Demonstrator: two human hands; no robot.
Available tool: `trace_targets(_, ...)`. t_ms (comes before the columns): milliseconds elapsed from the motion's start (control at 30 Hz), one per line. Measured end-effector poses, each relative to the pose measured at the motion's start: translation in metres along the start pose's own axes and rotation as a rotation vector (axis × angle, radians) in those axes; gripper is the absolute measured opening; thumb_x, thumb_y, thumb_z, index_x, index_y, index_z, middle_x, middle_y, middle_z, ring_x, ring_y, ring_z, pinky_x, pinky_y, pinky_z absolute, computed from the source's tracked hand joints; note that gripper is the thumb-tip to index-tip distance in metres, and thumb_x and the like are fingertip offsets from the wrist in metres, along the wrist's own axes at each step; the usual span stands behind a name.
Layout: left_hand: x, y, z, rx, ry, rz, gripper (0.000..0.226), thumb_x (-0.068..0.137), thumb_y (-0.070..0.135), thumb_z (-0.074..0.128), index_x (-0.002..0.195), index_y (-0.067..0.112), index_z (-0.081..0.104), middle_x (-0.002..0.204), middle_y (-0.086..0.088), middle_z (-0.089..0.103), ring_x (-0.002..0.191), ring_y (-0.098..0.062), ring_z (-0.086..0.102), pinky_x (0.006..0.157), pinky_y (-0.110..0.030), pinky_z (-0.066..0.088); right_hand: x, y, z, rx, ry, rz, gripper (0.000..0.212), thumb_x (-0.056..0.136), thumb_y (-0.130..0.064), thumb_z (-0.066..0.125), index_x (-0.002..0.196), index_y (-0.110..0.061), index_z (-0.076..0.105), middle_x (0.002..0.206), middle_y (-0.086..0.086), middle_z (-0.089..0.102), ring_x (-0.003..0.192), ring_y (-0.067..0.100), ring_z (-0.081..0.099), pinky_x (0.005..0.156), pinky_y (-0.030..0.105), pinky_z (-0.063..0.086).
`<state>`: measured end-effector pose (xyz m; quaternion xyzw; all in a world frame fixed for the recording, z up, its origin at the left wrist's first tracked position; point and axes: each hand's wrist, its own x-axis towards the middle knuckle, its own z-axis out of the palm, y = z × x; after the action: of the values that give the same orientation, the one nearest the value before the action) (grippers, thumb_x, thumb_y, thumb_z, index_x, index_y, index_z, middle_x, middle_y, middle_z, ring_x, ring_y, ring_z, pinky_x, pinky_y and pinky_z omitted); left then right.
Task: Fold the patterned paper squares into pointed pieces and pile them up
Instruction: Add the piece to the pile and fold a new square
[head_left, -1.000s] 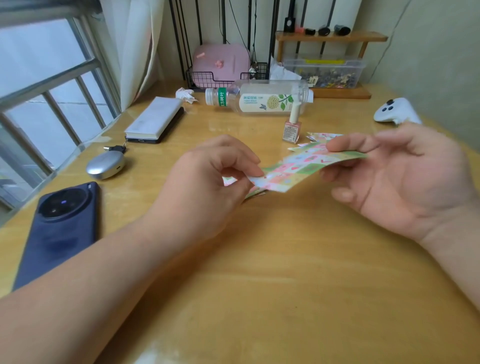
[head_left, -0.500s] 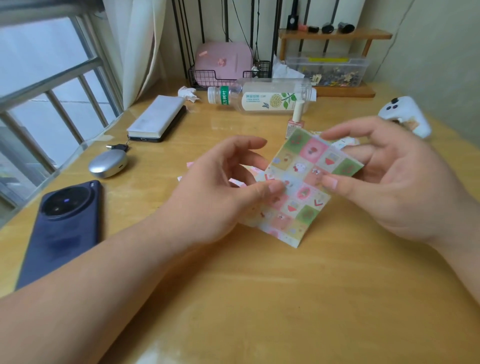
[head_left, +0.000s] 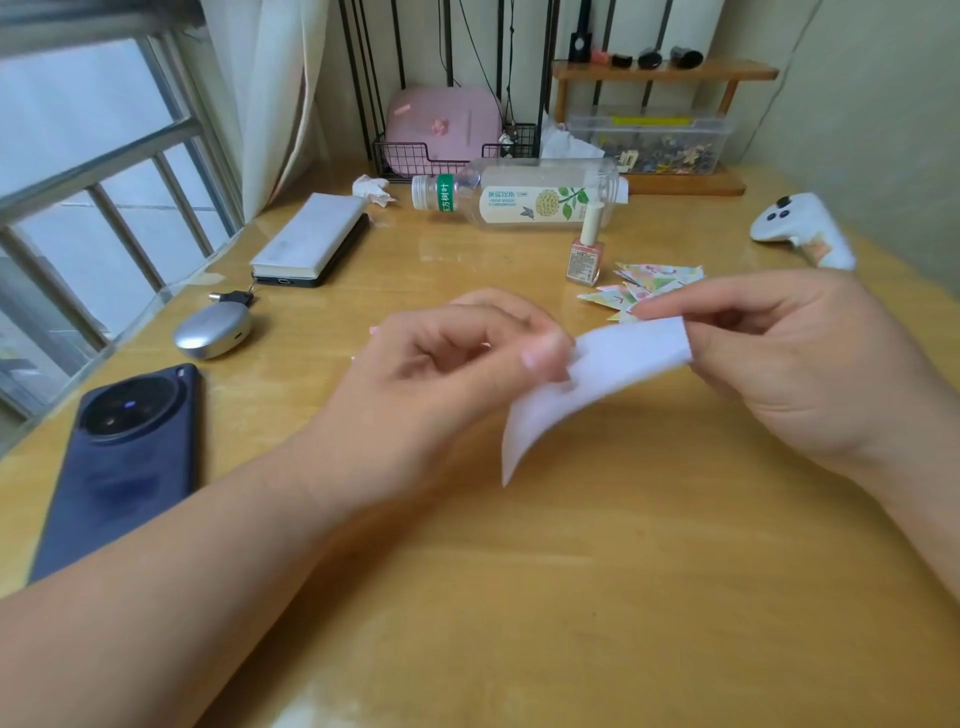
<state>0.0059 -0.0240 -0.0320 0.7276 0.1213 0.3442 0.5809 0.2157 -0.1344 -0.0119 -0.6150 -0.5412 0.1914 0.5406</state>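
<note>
One paper square (head_left: 587, 384) hangs above the middle of the wooden desk with its plain white back toward me. My left hand (head_left: 457, 374) pinches its left edge between thumb and fingertips. My right hand (head_left: 800, 358) pinches its upper right corner. The sheet curves down to a free lower corner. A small pile of folded pointed patterned pieces (head_left: 644, 288) lies on the desk just behind the sheet, partly hidden by my right fingers.
A nail polish bottle (head_left: 587, 254) stands beside the pile, with a plastic bottle (head_left: 524, 195) lying behind it. A dark phone (head_left: 124, 457), a grey earbud case (head_left: 213, 330) and a white box (head_left: 311, 239) are at left. A white controller (head_left: 800, 226) sits at right.
The sheet has been turned over: its patterned side faced me half a second ago, and now the white back shows. Both hands kept their hold and shifted slightly.
</note>
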Motion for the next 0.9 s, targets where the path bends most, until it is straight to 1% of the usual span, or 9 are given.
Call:
trace_targets(100,0.001,-0.001,-0.001,-0.099,0.008,-0.074,0.018,0.084,0.033,0.076,0.092,0.017,0.073,0.113,-0.009,0.07,0.105,-0.017,0.064,0.094,-0.03,0.051,-0.004,-0.005,0.002,0.243,-0.089,0.093,0.011,0.072,-0.018,0.074,0.075,-0.026,0.081,0.086,0.023,0.072,0.074,0.03,0.054,0.068,0.034,0.042)
trace_targets(200,0.004,-0.004,0.001,-0.018,-0.039,-0.16,0.044,0.077,0.021,0.08,0.117,0.014,0.061,0.116,-0.007,0.07,0.108,-0.016,0.064,0.092,-0.027,0.052,-0.005,-0.003,0.001,0.349,-0.255,0.171,0.015,0.058,-0.028,0.074,0.07,-0.021,0.079,0.082,0.01,0.071,0.074,0.025,0.059,0.062,0.027,0.047)
trace_targets(300,0.002,-0.003,0.005,-0.06,-0.136,-0.267,0.051,0.077,0.009,0.078,0.124,0.012,0.058,0.086,-0.005,0.072,0.077,-0.016,0.063,0.075,-0.026,0.051,-0.007,-0.005,0.002,0.359,-0.375,0.234,0.02,0.057,-0.026,0.082,0.075,-0.017,0.079,0.084,0.012,0.071,0.069,0.022,0.063,0.057,0.024,0.049)
trace_targets(400,0.001,0.0,0.012,-0.091,-0.111,-0.368,0.043,0.08,-0.003,0.078,0.118,0.01,0.061,0.068,-0.003,0.066,0.055,-0.014,0.053,0.057,-0.021,0.046,-0.005,-0.003,0.006,0.437,-0.274,0.356,0.021,0.068,-0.013,0.071,0.086,-0.018,0.081,0.078,0.01,0.071,0.061,0.02,0.064,0.051,0.024,0.051)
trace_targets(467,0.0,0.002,0.016,-0.134,-0.015,-0.423,0.044,0.08,-0.006,0.075,0.119,0.01,0.06,0.064,-0.004,0.064,0.051,-0.015,0.049,0.052,-0.021,0.044,-0.001,-0.003,0.007,0.509,-0.206,0.456,0.03,0.079,-0.022,0.062,0.104,-0.019,0.079,0.087,0.016,0.067,0.074,0.028,0.064,0.06,0.032,0.051)
trace_targets(600,0.004,0.002,0.015,-0.37,0.237,-0.485,0.049,0.08,-0.012,0.07,0.124,0.002,0.056,0.067,-0.015,0.063,0.05,-0.019,0.061,0.052,-0.025,0.053,0.001,-0.002,0.002,0.666,-0.236,0.587,0.062,0.083,-0.043,0.056,0.127,0.0,0.065,0.126,0.026,0.065,0.117,0.044,0.062,0.097,0.049,0.048)
trace_targets(667,0.004,0.002,0.013,-0.386,0.259,-0.512,0.045,0.081,-0.012,0.07,0.122,0.0,0.056,0.068,-0.016,0.065,0.051,-0.021,0.065,0.05,-0.026,0.055,0.001,-0.001,0.005,0.523,-0.179,0.509,0.045,0.08,-0.03,0.065,0.11,0.003,0.07,0.107,0.021,0.073,0.093,0.04,0.07,0.08,0.039,0.058)
trace_targets(733,0.003,0.003,0.013,-0.322,0.178,-0.552,0.035,0.081,-0.011,0.071,0.112,-0.003,0.057,0.068,-0.017,0.065,0.051,-0.023,0.065,0.046,-0.026,0.054,-0.001,-0.001,0.008,0.32,-0.085,0.439,0.015,0.074,-0.019,0.071,0.08,-0.005,0.071,0.071,0.007,0.069,0.053,0.017,0.06,0.046,0.019,0.043)
trace_targets(900,0.001,0.003,0.011,-0.037,0.039,-0.527,0.011,0.09,0.009,0.072,0.091,0.0,0.065,0.069,-0.015,0.068,0.05,-0.026,0.062,0.04,-0.025,0.046,-0.004,-0.003,0.003,0.069,-0.25,0.472,0.017,0.066,-0.022,0.076,0.073,-0.007,0.072,0.073,0.014,0.068,0.06,0.02,0.06,0.049,0.023,0.045)
